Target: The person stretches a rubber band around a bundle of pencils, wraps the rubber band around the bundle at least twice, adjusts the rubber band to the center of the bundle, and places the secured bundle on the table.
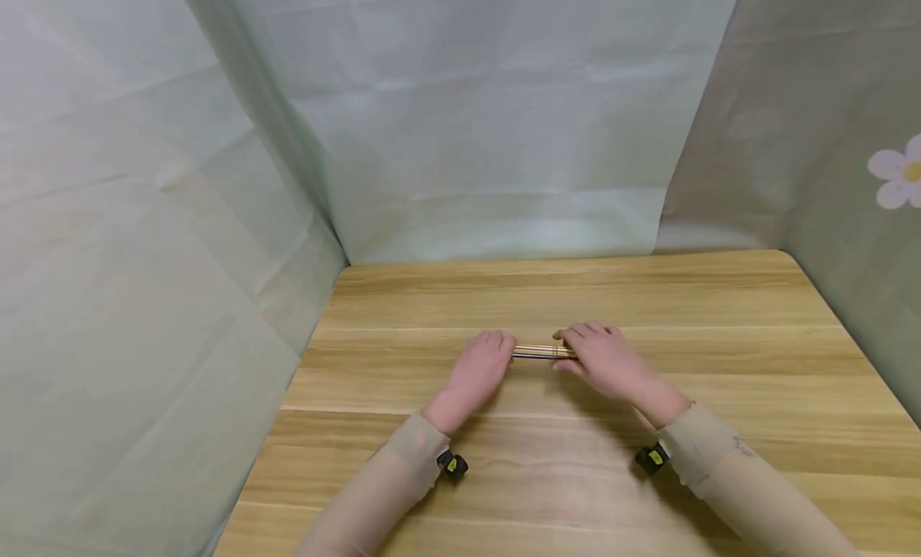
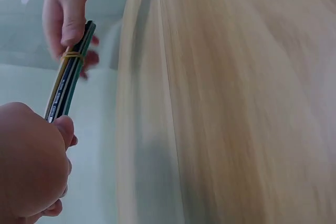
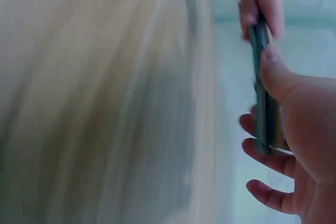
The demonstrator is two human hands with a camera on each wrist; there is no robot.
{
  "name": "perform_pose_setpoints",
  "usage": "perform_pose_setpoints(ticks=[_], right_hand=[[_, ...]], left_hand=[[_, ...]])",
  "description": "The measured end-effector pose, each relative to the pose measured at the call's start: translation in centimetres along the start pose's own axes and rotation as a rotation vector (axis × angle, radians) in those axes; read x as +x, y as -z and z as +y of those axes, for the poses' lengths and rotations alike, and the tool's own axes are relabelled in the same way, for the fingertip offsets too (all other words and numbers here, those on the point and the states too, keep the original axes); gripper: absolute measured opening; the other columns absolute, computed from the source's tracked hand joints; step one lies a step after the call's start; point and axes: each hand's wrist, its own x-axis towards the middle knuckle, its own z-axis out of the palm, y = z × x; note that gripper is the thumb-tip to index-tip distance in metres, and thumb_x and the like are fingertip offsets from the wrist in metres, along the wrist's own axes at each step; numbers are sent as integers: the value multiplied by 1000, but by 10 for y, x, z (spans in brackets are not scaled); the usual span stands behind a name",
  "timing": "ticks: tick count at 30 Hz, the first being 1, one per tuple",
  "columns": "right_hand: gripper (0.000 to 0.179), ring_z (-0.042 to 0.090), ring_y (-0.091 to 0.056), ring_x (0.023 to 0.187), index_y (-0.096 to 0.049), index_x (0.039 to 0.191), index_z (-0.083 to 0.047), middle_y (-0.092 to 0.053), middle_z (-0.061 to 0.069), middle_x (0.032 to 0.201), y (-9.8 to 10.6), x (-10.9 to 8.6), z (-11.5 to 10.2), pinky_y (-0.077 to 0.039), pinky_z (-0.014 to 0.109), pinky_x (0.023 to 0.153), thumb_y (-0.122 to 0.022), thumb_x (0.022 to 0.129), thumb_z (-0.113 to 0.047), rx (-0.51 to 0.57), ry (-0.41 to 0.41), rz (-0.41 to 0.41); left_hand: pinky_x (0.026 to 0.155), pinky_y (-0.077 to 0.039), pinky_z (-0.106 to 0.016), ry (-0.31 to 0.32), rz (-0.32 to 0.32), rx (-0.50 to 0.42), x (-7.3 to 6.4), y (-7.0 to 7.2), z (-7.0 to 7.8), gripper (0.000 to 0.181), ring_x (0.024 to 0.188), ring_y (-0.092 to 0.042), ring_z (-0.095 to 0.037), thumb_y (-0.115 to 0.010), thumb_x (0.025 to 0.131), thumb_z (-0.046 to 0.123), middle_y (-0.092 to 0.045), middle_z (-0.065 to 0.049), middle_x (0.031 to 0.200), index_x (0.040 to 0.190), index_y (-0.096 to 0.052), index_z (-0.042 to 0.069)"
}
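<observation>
A slim bundle of several pencils (image 1: 535, 352) spans the gap between both hands over the wooden table. Its left end is gripped by my left hand (image 1: 478, 371), thumb along the side. A tan rubber band (image 2: 73, 55) circles the pencils near their other end. There my right hand (image 1: 608, 361) holds the bundle, thumb on one side and fingers behind it. Dark, green and yellowish barrels show in the left wrist view, some with small print. In the right wrist view the pencils (image 3: 266, 114) are blurred, and the right hand's lower fingers stand apart from them.
The wood-grain table (image 1: 561, 477) has rounded back corners. Pale cloth (image 1: 489, 141) hangs behind it and along both sides, with a flower print (image 1: 899, 173) at the right. Small black cameras are strapped at both wrists.
</observation>
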Motion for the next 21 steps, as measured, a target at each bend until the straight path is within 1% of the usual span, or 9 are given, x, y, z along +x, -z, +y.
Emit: perform_pose_setpoints(ticks=[3, 6, 8, 10, 13, 15, 16, 19, 21], right_hand=[[35, 36, -64, 122, -72, 123, -9, -73, 10, 122, 2, 0, 3, -49, 63, 100, -71, 104, -39, -36, -10, -8], [26, 35, -65, 117, -72, 116, -10, -73, 8, 117, 0, 4, -4, -51, 61, 95, -69, 106, -34, -74, 40, -7], [27, 35, -65, 117, -70, 117, -10, -72, 8, 117, -1, 7, -9, -52, 60, 94, -66, 108, -35, -65, 73, -13], [32, 36, -64, 119, -69, 120, -9, -72, 9, 119, -2, 10, -10, -50, 61, 95, -67, 107, -38, -48, 80, -12], [39, 37, -63, 120, -71, 123, -7, -72, 9, 122, 0, 9, -7, -49, 62, 98, -72, 103, -40, -65, 40, 11], [38, 36, -64, 119, -73, 120, -8, -73, 9, 120, 2, 9, -5, -49, 61, 98, -75, 100, -40, -94, 16, 24], [35, 36, -65, 118, -74, 118, -9, -74, 9, 118, 2, 9, -5, -50, 61, 97, -76, 100, -39, -109, 19, 24], [27, 34, -66, 114, -73, 111, -11, -74, 7, 113, 2, 12, -8, -52, 59, 92, -73, 103, -36, -123, 68, 7], [26, 35, -66, 113, -71, 112, -10, -73, 8, 112, 1, 14, -11, -52, 58, 90, -70, 105, -36, -103, 96, -10]], left_hand=[[80, -54, -33, 13, 14, 0, -3, -1, -3, 13, 89, -58, -20, -59, 105, 1, -60, -6, 98, 117, -59, 4], [76, -53, -32, -2, 51, 26, -3, 1, -1, 9, 86, -57, -19, -61, 106, 5, -59, -5, 96, 114, -59, 5], [76, -52, -31, -24, 71, 21, -1, 1, 1, 8, 86, -57, -19, -61, 107, 9, -59, -5, 95, 113, -59, 5], [77, -52, -31, -23, 74, -8, 1, 0, 1, 8, 87, -57, -19, -62, 107, 10, -59, -5, 96, 112, -59, 5], [83, -52, -34, 35, 50, -66, 0, -1, 0, 10, 92, -56, -21, -64, 106, 10, -59, -6, 99, 113, -58, 5], [84, -52, -35, 71, 38, -74, -2, -2, -3, 11, 94, -55, -22, -65, 105, 10, -58, -5, 100, 113, -58, 6], [84, -52, -35, 73, 36, -69, -2, -2, -3, 11, 94, -56, -22, -65, 105, 10, -58, -5, 99, 112, -58, 6], [80, -52, -33, 36, 41, -34, -1, -3, -3, 10, 91, -56, -21, -63, 108, 12, -57, -5, 98, 112, -57, 5], [77, -52, -32, 10, 49, -24, -1, -4, -2, 11, 90, -56, -20, -61, 109, 15, -57, -5, 98, 112, -57, 5]])
